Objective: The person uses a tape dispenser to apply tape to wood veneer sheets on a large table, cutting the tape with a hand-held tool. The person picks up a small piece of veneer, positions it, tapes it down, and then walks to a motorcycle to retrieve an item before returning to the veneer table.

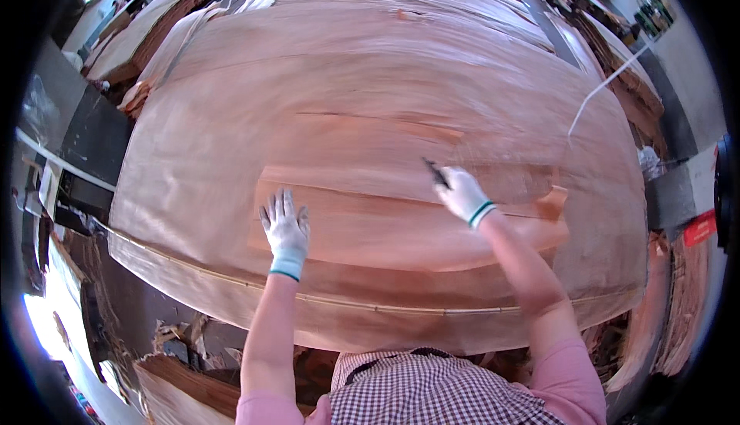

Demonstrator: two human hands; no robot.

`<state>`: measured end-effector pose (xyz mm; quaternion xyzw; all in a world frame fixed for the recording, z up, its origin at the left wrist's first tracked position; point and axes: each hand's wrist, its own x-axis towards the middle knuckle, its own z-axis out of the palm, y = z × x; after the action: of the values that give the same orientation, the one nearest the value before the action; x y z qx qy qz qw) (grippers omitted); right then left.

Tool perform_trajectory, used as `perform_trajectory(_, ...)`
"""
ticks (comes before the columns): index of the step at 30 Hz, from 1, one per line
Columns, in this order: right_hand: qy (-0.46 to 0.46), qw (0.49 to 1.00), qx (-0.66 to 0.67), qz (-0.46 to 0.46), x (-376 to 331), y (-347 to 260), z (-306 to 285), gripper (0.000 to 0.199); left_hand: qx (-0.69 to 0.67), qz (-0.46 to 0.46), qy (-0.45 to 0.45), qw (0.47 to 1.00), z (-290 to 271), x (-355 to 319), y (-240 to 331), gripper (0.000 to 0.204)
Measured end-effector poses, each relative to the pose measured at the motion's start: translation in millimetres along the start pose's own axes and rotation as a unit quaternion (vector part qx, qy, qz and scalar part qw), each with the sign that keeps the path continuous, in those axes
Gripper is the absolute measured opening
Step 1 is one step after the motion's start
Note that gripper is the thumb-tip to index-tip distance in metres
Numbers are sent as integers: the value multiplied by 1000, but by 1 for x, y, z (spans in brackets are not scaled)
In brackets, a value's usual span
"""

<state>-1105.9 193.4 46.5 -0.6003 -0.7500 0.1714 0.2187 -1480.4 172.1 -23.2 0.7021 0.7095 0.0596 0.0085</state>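
Note:
A large, thin, pinkish-brown sheet of wood veneer (193,155) covers the broad work surface before me. On it lies a smaller, more orange piece of veneer (385,228), its right end curled up. My left hand (286,225), in a white glove with a green cuff edge, rests flat on this piece near its left end, fingers spread. To the right, my right hand (464,196) wears the same kind of glove. Its fingers are closed round a dark, narrow knife-like tool (435,171) pointing away to the left; slight blur hides its exact kind.
A thin rod or cord (378,309) runs across the sheet near its front edge. From the right, a white strip (609,84) reaches over the veneer. Stacks of veneer stand at the far left (139,40), far right (632,101) and near right (686,302).

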Motion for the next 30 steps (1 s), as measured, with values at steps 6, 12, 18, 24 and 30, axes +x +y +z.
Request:
perform_trajectory(6, -181, 834, 436, 287, 66, -60, 103, 23, -12, 45, 8, 999, 22, 44, -12, 62)
perform_trajectory(12, -71, 993, 43, 81, 108, -97, 143, 27, -69, 1, 34, 997, 17, 102, -38, 54)
perform_trajectory(18, -178, 980, -52, 77, 159, -182, 197, 29, -115, -45, 85, 989, 40, 124, -44, 58)
perform_trajectory(24, -209, 966, -73, 135, 213, -207, 233, 31, -131, -15, 41, 990, 38, 123, -46, 60)
perform_trajectory(30, -227, 966, -112, 57, 106, -180, 194, 23, -126, -34, 32, 991, 40, 128, -45, 55)
